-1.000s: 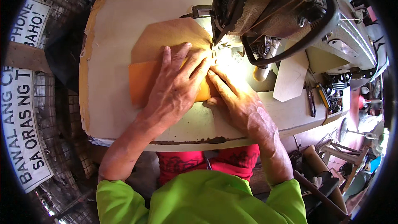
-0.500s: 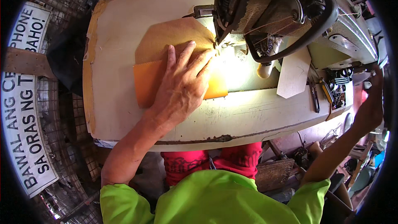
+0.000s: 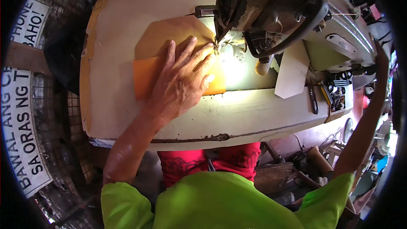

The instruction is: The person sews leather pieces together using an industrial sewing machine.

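Pressing orange panel (image 3: 146, 76) flat on white worktable (image 3: 112, 101) with left hand (image 3: 181, 78), palm down, fingers loosely spread, thumb out to the right, nothing pinched. Looks leather-like; can't confirm the material. Lying over near part of tan sheet (image 3: 163, 34) with clipped far corners, fine toothed marks along panel's far edge. Positioned left of center on the table, tan sheet running right to the presser foot (image 3: 216, 49). Can't tell if clamped under it. Left fingertips just beside the foot. Reaching well out to the right with right hand (image 3: 380, 55), near right end of sewing machine (image 3: 275, 4). Dark and squeezed against the rim there, so can't tell if gripping or loose. Strong light on the bed right of the foot, with small bulb (image 3: 263, 65) farther right, under the machine arm. Right of that: pale pointed cutout (image 3: 292, 76), then dark slim hand tool (image 3: 313, 100), yellow-and-black tool (image 3: 326, 94) and tray of small parts (image 3: 339, 99). Wearing lime-green shirt (image 3: 220, 203) and red shorts (image 3: 184, 163), seated at table's near edge. Far left: wire mesh (image 3: 74, 106) plus white lettered sign (image 3: 21, 131).
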`<state>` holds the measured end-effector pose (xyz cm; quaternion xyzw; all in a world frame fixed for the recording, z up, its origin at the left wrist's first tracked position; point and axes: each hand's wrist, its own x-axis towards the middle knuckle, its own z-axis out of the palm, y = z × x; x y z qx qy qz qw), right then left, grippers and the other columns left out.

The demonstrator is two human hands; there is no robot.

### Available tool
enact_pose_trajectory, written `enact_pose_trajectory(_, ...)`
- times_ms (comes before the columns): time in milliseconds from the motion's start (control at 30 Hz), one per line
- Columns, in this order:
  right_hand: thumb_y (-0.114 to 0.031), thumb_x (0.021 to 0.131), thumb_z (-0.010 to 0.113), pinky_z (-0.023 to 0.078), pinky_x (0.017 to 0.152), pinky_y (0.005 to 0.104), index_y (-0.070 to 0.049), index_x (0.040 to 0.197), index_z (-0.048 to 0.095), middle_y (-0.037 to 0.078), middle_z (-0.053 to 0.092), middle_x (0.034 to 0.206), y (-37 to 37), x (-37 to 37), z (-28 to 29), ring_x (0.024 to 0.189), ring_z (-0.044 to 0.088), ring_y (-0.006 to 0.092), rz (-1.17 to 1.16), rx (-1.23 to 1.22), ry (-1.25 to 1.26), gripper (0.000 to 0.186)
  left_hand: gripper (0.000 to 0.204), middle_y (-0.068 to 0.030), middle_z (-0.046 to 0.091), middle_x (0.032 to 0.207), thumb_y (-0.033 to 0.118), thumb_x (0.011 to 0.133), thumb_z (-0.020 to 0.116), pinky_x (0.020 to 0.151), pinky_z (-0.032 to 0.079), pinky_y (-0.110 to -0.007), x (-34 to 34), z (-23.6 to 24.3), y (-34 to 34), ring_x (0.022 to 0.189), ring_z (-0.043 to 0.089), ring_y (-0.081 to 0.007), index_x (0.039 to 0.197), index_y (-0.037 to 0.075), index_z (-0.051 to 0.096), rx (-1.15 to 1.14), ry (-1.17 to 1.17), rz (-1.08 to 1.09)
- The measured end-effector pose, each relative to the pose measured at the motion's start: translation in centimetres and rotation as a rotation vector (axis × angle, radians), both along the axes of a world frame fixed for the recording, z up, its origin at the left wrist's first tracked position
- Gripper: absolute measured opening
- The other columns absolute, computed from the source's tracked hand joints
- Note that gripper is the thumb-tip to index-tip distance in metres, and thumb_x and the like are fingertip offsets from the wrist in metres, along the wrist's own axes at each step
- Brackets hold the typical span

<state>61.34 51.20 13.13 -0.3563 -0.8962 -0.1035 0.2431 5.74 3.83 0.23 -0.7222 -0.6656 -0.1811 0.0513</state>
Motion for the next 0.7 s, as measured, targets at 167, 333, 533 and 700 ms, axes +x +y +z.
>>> enact_pose_trajectory(167,-0.008,0.096,0.044,0.05,0.087,0.0407,0.0,0.123,0.056,0.019,0.063,0.104,-7.1,3.5,-12.6,0.099,0.061,0.0313,-0.5,0.272,0.137,0.03,0.039,-0.0107,0.052,0.135,0.023,0.091,0.059,0.111,0.029,-0.057,0.0,0.2,-0.2,0.133,0.042,-0.0327,0.125,0.003,0.058,-0.024,0.028,-0.013)
enact_pose_trajectory(333,-0.001,0.093,0.043,0.043,0.102,0.0386,-0.003,0.137,0.05,0.017,0.053,0.135,-4.5,2.4,-3.4,0.121,0.054,0.0273,-0.042,0.408,0.044,0.044,0.04,-0.0095,0.052,0.137,0.02,0.091,0.06,0.114,0.027,-0.054,0.1,0.3,-0.1,0.135,0.041,-0.0311,0.129,0.006,0.057,-0.066,0.017,0.0)
enact_pose_trajectory(533,-0.021,0.098,0.046,0.037,0.106,0.035,0.0,0.136,0.05,0.012,0.053,0.139,-0.2,-1.3,1.4,0.125,0.051,0.0237,0.012,-0.078,0.098,0.044,0.04,-0.0083,0.051,0.139,0.02,0.092,0.06,0.114,0.026,-0.053,0.0,0.6,-0.4,0.136,0.039,-0.0306,0.13,0.008,0.056,-0.086,0.02,0.007)
enact_pose_trajectory(700,-0.027,0.099,0.046,0.045,0.096,0.0333,-0.001,0.134,0.053,0.013,0.053,0.137,-4.0,-0.2,-5.0,0.117,0.056,0.0223,-0.025,-0.145,0.56,0.044,0.04,-0.0076,0.051,0.139,0.02,0.092,0.06,0.114,0.026,-0.054,0.1,0.5,-0.7,0.136,0.039,-0.0297,0.13,0.008,0.056,-0.091,0.023,0.0)
